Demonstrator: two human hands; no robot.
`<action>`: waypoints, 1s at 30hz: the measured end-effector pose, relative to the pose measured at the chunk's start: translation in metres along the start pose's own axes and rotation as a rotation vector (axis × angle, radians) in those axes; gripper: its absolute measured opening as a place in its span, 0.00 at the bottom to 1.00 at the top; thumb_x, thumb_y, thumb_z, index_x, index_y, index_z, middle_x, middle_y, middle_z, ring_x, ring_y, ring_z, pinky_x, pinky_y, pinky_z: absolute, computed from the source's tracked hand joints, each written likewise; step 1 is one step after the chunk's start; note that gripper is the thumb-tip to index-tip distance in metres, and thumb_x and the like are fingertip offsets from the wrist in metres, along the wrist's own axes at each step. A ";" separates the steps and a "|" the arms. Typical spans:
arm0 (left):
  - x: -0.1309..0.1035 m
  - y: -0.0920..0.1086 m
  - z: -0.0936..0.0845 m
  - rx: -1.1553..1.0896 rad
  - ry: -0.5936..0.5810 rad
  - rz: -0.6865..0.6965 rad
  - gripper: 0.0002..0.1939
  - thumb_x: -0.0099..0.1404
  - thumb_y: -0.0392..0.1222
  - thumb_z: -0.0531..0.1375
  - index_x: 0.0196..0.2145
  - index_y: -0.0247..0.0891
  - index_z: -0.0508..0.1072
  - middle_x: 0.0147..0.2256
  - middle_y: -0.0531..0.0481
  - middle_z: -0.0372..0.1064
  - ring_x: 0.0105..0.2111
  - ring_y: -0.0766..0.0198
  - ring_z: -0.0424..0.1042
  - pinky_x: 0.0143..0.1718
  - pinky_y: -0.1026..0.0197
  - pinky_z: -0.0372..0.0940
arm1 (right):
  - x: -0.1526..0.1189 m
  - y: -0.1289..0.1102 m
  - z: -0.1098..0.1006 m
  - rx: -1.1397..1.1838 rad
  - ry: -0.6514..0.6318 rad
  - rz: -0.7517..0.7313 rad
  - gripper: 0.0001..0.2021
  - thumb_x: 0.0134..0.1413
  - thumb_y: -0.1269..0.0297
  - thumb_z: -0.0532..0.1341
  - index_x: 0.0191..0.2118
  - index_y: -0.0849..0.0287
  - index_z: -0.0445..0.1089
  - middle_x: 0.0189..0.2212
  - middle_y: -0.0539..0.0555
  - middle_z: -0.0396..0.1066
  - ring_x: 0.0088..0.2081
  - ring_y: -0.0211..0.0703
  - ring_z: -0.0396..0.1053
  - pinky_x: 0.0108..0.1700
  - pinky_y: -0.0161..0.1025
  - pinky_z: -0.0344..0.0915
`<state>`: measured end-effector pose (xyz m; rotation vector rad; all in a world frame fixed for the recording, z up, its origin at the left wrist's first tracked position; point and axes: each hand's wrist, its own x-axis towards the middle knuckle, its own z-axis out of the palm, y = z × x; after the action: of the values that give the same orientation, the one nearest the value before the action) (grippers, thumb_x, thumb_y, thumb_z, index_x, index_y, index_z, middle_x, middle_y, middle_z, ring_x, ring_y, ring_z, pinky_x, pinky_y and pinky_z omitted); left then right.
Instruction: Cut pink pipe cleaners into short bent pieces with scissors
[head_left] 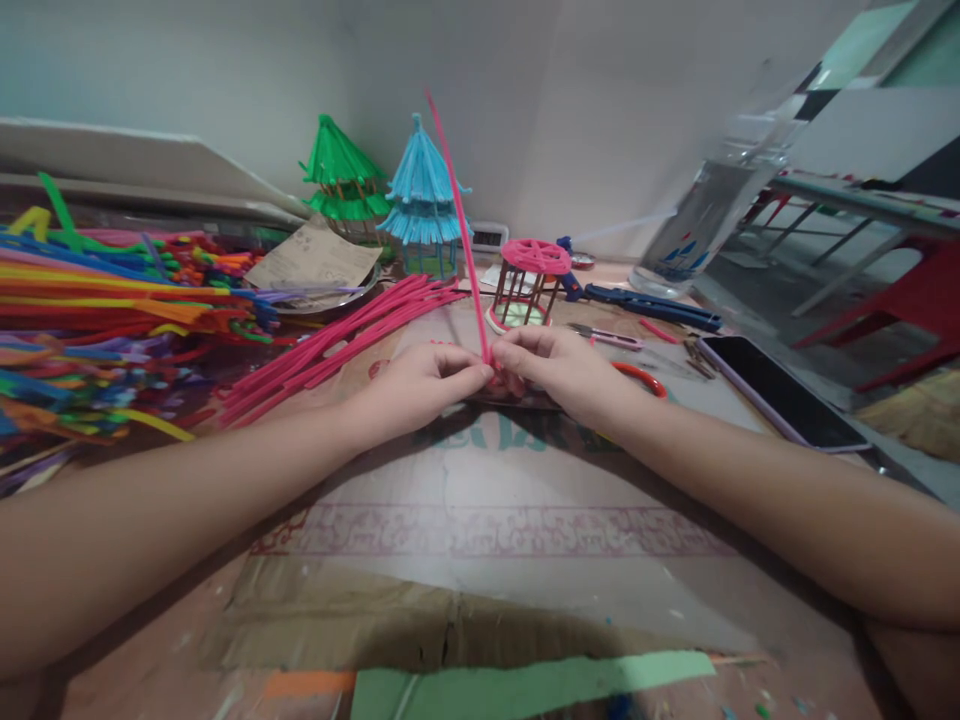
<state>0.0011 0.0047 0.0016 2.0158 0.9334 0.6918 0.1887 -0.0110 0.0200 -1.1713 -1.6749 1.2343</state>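
A long pink pipe cleaner (463, 225) stands nearly upright at the middle of the view, its lower end pinched between my hands. My left hand (427, 388) closes thumb and finger on it from the left. From the right, my right hand (551, 368) pinches at the same spot, and the fingertips of both hands nearly meet. Just behind them stands a small round frame of brown sticks with a pink woven top (535, 257). A row of loose pink pipe cleaners (337, 345) lies beyond my left hand.
Many coloured pipe cleaners (112, 310) are piled at left. Green (341, 165) and blue (422, 180) tiered roof models stand at the back. Rightward are blue-handled pliers (652, 303), an orange scissors handle (640, 378), a phone (780, 390) and a large bottle (690, 220).
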 end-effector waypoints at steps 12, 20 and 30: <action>-0.001 0.000 0.002 -0.034 -0.066 0.032 0.16 0.66 0.48 0.55 0.34 0.34 0.77 0.28 0.50 0.70 0.30 0.63 0.67 0.30 0.62 0.60 | 0.000 0.008 0.001 0.210 -0.003 0.046 0.11 0.46 0.59 0.69 0.28 0.60 0.70 0.20 0.46 0.69 0.22 0.32 0.65 0.26 0.32 0.62; 0.001 -0.001 0.000 -0.060 0.035 0.008 0.18 0.66 0.49 0.54 0.23 0.36 0.70 0.22 0.54 0.60 0.25 0.66 0.60 0.27 0.62 0.54 | 0.001 0.009 0.000 0.102 0.029 -0.031 0.14 0.47 0.54 0.68 0.27 0.60 0.68 0.18 0.44 0.65 0.20 0.31 0.59 0.23 0.32 0.56; -0.001 0.004 0.000 -0.043 0.032 -0.012 0.17 0.64 0.49 0.56 0.24 0.35 0.72 0.23 0.53 0.61 0.25 0.66 0.60 0.26 0.63 0.54 | -0.001 0.006 0.002 0.064 0.030 -0.029 0.12 0.49 0.57 0.66 0.29 0.60 0.67 0.19 0.45 0.66 0.21 0.32 0.61 0.24 0.32 0.57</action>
<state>0.0024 0.0026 0.0044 1.9657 0.9406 0.7332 0.1888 -0.0112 0.0142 -1.1184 -1.6134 1.2381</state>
